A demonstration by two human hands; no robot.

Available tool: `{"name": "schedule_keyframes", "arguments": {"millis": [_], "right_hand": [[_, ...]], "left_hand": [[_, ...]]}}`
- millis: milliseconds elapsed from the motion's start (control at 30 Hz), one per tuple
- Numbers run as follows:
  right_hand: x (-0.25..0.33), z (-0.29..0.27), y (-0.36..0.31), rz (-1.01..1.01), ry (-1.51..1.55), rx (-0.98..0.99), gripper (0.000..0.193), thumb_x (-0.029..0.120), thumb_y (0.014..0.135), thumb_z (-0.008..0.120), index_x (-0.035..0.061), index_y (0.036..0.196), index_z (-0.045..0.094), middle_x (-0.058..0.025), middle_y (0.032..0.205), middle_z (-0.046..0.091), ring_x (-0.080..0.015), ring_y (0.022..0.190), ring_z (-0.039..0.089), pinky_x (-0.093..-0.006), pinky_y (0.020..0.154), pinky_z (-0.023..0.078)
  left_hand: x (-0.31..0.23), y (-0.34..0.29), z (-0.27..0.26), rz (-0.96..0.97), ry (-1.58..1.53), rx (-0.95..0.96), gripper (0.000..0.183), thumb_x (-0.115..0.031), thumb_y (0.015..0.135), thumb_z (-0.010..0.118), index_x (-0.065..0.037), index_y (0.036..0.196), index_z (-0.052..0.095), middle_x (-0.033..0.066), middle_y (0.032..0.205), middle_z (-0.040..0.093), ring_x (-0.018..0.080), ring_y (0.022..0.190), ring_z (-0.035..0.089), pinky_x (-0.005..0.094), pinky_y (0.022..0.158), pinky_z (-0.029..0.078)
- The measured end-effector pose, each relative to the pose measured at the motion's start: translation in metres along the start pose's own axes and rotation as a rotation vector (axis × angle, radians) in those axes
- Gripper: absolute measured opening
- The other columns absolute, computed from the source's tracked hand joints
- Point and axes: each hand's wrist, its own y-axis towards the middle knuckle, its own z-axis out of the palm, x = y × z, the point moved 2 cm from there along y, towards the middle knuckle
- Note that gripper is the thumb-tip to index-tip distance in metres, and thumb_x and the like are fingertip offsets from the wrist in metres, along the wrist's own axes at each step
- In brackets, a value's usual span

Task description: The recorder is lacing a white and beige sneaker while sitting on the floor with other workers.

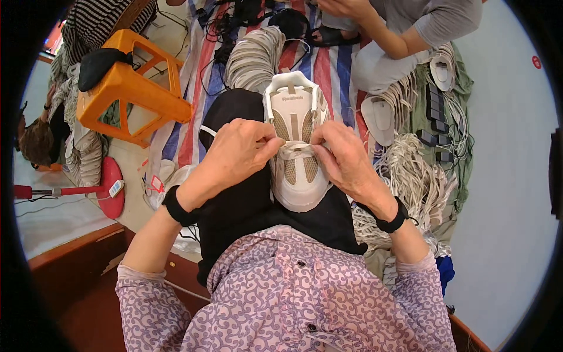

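Note:
A white and beige sneaker rests on my lap, its toe pointing toward me and its tongue and heel away. A pale shoelace runs across the lower eyelets. My left hand pinches the lace at the sneaker's left side, thumb and forefinger together. On the opposite side my right hand grips the lace too, its fingers curled against the eyelet edge. Both hands are close together over the front of the shoe. The lace ends are hidden by my fingers.
An orange plastic stool with a black cap stands at left. A long stack of beige shoe parts lies ahead on a striped sheet. Bundled pale laces lie at right. Another person's arm is at the far right.

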Motion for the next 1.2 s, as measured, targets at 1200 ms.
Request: {"name": "schedule_keyframes", "arguments": {"millis": [1200], "right_hand": [[-0.068, 0.002, -0.002, 0.605, 0.983, 0.129, 0.014, 0.021, 0.099, 0.062, 0.0071, 0.099, 0.06, 0.0105, 0.071, 0.043, -0.0014, 0.06, 0.036, -0.0196, 0.053, 0.029]], "left_hand": [[0.046, -0.013, 0.01, -0.43, -0.618, 0.159, 0.026, -0.022, 0.088, 0.069, 0.002, 0.078, 0.072, 0.0024, 0.065, 0.067, 0.0078, 0.05, 0.058, 0.0219, 0.049, 0.046]]}}
